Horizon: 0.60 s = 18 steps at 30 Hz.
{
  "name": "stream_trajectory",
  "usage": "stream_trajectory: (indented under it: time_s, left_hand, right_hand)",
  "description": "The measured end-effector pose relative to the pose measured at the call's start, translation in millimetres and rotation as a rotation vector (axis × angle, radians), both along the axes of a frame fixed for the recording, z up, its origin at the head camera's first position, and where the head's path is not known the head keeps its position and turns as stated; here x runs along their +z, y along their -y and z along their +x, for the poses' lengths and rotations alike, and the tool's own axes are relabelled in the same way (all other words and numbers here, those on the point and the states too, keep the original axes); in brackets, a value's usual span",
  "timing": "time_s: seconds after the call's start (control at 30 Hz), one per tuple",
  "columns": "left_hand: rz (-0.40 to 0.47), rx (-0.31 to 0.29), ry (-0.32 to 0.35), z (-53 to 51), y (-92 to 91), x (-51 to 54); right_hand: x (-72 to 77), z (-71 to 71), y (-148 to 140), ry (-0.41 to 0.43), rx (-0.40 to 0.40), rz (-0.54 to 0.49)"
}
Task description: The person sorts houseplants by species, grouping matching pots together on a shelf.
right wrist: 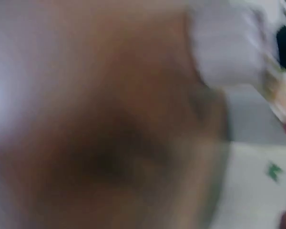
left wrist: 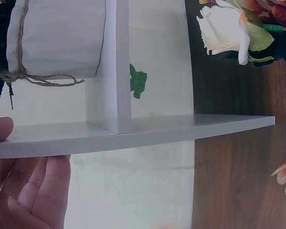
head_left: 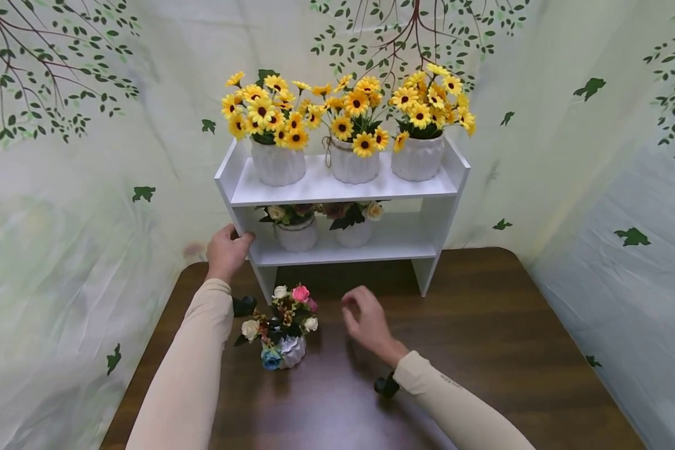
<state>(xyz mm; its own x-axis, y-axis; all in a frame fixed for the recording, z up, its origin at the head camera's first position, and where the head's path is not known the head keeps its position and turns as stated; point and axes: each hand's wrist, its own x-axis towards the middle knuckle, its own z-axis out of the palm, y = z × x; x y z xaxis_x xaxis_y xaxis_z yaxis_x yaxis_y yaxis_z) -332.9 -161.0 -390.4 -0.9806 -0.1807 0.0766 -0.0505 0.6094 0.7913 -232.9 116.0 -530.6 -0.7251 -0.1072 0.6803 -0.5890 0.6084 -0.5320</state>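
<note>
A white two-tier shelf [head_left: 343,191] stands on the table. My left hand [head_left: 227,253] grips its left side panel; in the left wrist view the thumb lies on the inner face and the fingers on the outer face of that panel [left wrist: 157,132]. On the table before the shelf's left side sits a small white pot [head_left: 294,350] of mixed roses in pink, white and blue. To the right of this pot my right hand [head_left: 368,322] hovers over the table, fingers loosely bent and holding nothing. The right wrist view is badly blurred.
Three white pots of yellow sunflowers [head_left: 355,128] line the top tier. Two pots with pale roses, one a twine-tied pot [head_left: 297,236], stand on the lower tier. A leaf-printed cloth [head_left: 596,156] hangs behind the brown table [head_left: 484,350].
</note>
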Motion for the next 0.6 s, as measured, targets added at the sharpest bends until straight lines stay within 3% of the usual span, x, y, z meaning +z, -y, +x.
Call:
stream_trajectory:
  time_s: [0.1,0.2,0.3,0.4,0.6]
  left_hand:
    - [-0.007,0.007,-0.009,-1.1,2.5,-0.3]
    - [-0.014,0.001,-0.008,-1.9,3.0,-1.7]
    - [-0.007,-0.002,-0.002,-2.0,2.9,-3.2]
    - [0.006,0.002,0.002,-1.3,2.5,-3.1]
    - [0.003,0.005,0.007,-0.9,2.3,-1.5]
  right_hand:
    - [-22.3,17.7,15.9,0.322,0.087,0.192]
    - [-36.9,25.7,34.7,0.516,0.132,0.286]
    - [-46.9,29.1,54.5,0.56,0.156,0.264]
    - [-53.7,29.8,74.3,0.55,0.165,0.183]
    - [-66.4,26.2,107.8,0.544,0.095,0.045]
